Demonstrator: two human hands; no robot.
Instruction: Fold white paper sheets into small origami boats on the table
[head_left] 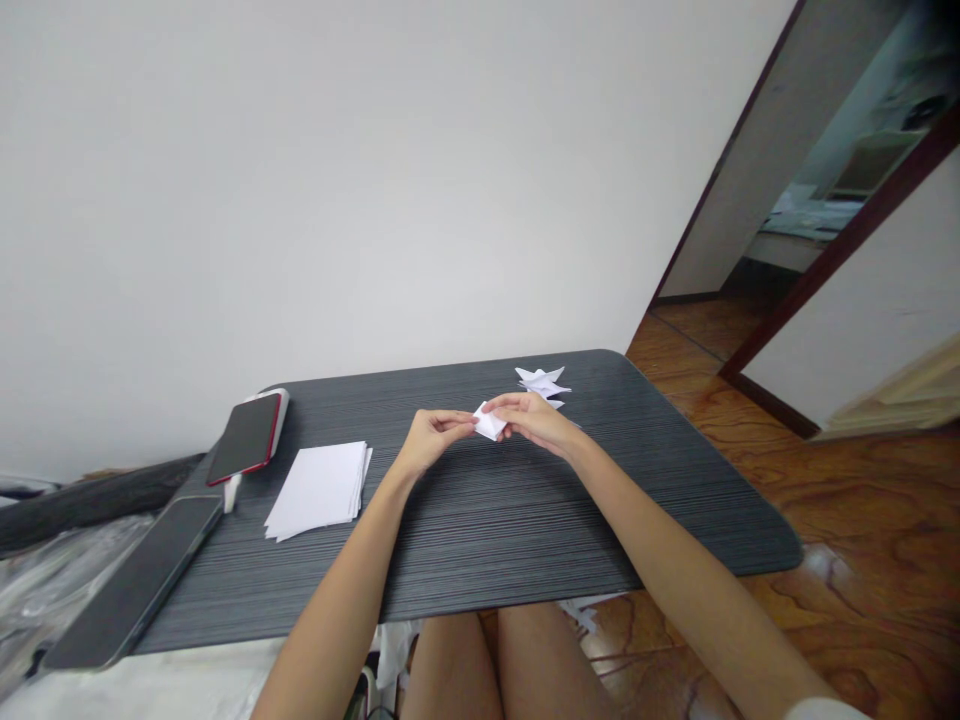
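A small piece of folded white paper (pixel 490 424) is held above the dark table between both hands. My left hand (pixel 435 437) pinches its left corner between thumb and fingers. On the other side, my right hand (pixel 534 418) grips the paper with its thumb on the near face and fingers around the edge. Just behind my right hand lie several folded white paper shapes (pixel 541 381) with pointed tips, partly hidden by that hand. A stack of square white paper sheets (pixel 321 484) rests on the table to the left of my left arm.
The dark, wood-grained table (pixel 480 560) stands against a white wall. A tablet with a red edge (pixel 246 436) lies at its back left, and a long dark phone-shaped slab (pixel 142 580) overhangs the left edge. Wooden floor (pixel 862 520) and a doorway are to the right.
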